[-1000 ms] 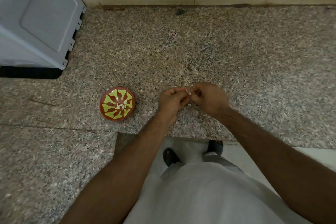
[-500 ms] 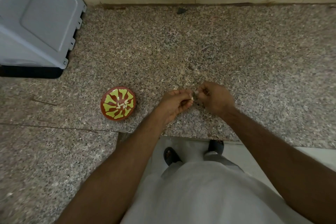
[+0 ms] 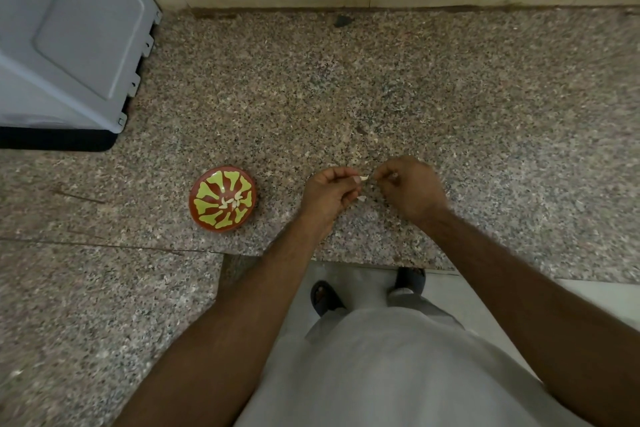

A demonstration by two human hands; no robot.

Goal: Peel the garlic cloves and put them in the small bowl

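Far left, a grey appliance [image 3: 69,45] stands on the granite desk [image 3: 485,114], cut off by the frame edge; what it is cannot be told.

Next comes the small bowl [image 3: 223,197], red with a yellow-green pattern, standing on the desk well left of the hands. Several pale peeled cloves [image 3: 231,203] lie at its bottom; the count is hard to make out, maybe five or six. So part of the task looks done.

The left hand [image 3: 329,192] hovers just above the desk with its fingers curled, pinching the garlic clove [image 3: 363,178] at the tips. The right hand [image 3: 410,185] pinches the other end of that same white bit, fingers curled in tight. The two hands almost touch, with the clove between them. Judging by this, a peel is mid-way: skin being pulled off, clove not yet in the bowl.

A small white scrap [image 3: 362,198] lies on the desk just below the hands; it is probably shed skin, but too small to be sure. Pale flecks near the hands could be more skin or just the granite speckle.

Left to do: finish this clove, drop it in the bowl, then any remaining ones. No pile of unpeeled cloves shows; either hand may hide more in its palm, cannot tell. How much skin remains on the held clove is too small to see.
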